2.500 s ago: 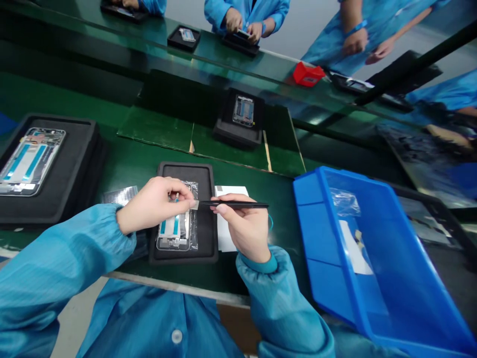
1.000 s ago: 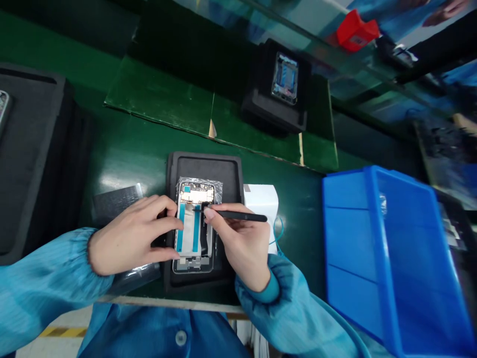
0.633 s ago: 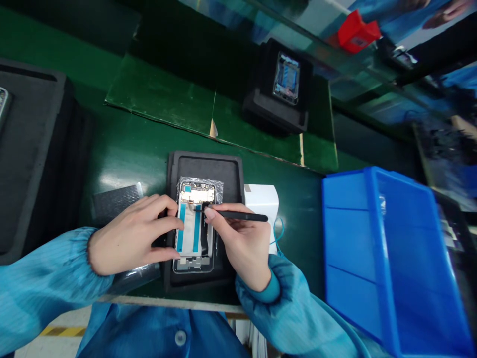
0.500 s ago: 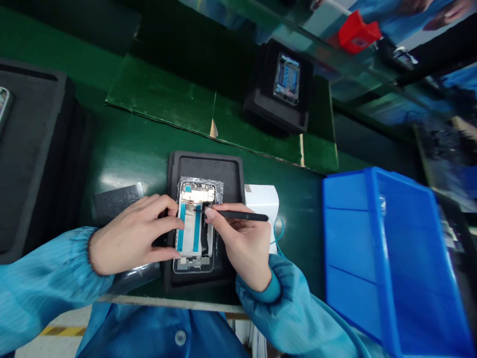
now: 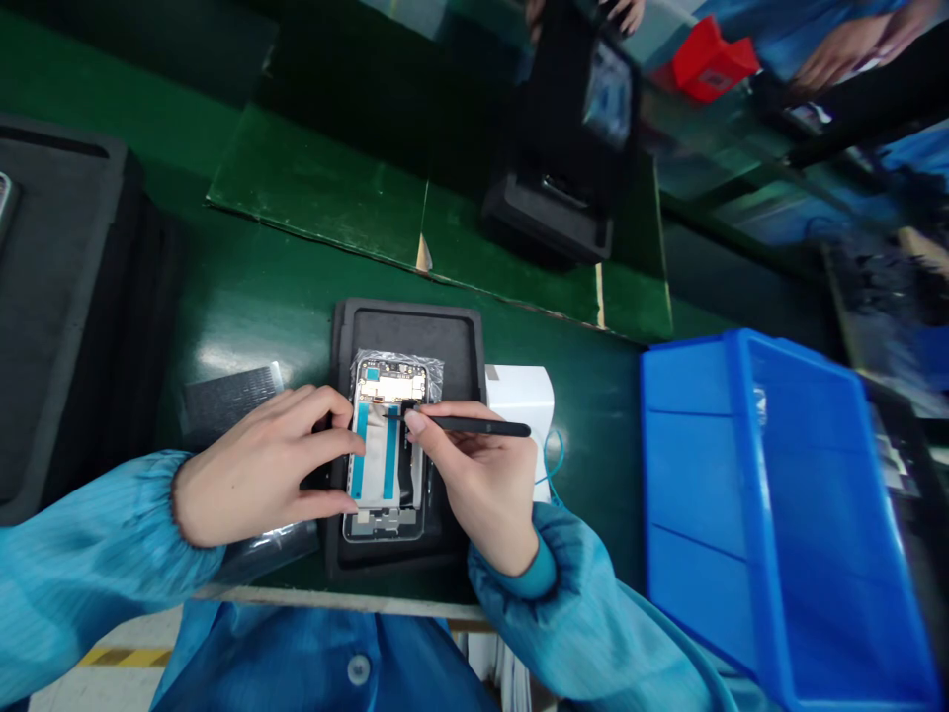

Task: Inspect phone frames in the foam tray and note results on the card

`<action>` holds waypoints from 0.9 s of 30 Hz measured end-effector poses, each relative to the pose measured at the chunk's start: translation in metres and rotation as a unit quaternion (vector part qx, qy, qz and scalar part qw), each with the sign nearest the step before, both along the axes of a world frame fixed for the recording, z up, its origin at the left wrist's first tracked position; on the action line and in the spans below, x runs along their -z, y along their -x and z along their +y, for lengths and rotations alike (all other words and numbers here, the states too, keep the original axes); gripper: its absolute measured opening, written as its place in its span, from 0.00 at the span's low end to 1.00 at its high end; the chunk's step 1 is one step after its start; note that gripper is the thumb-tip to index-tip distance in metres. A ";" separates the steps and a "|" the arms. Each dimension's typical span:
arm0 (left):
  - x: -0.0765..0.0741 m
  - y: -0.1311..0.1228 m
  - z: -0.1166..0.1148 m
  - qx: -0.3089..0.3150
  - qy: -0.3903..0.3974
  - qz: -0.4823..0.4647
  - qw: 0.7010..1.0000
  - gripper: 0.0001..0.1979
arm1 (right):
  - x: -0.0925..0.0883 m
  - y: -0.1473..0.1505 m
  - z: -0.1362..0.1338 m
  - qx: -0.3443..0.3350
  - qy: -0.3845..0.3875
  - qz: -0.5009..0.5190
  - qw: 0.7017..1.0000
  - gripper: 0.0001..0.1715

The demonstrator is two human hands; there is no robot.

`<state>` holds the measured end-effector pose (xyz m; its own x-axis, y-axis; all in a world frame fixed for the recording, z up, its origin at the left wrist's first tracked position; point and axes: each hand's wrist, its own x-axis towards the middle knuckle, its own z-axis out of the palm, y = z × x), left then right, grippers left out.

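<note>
In the head view, a blue bin (image 5: 689, 455) and white sheet (image 5: 523, 388) stand right of the black tray (image 5: 415, 324), where the opened phone (image 5: 380, 455), pale-boarded and blue-striped, lies lengthwise away from the wearer, board end farthest, the left hand (image 5: 271, 462) spread at its edge, the right hand (image 5: 481, 480), pinching tweezers (image 5: 485, 427), partly covering its right side.

Matt tweezers (image 5: 478, 426); seemingly plastic bin (image 5: 701, 494)

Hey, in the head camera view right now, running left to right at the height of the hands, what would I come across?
Black foam tray stack, left hand, opened phone, right hand, blue bin.
</note>
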<state>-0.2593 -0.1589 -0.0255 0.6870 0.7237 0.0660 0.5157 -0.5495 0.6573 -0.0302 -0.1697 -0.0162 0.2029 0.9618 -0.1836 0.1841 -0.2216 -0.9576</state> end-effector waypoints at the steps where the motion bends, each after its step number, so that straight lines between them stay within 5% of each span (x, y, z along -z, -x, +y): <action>1: 0.000 0.000 0.000 0.001 0.000 -0.001 1.000 0.16 | 0.000 0.000 0.000 0.000 0.000 0.000 1.000 0.08; 27: -0.002 -0.001 0.000 0.001 -0.003 0.003 1.000 0.16 | -0.002 0.001 0.001 -0.005 -0.001 -0.021 1.000 0.08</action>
<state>-0.2587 -0.1591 -0.0232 0.6894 0.7213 0.0660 0.5185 -0.5550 0.6505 -0.0311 -0.1682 -0.0143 0.2001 0.9643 -0.1734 0.2263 -0.2177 -0.9494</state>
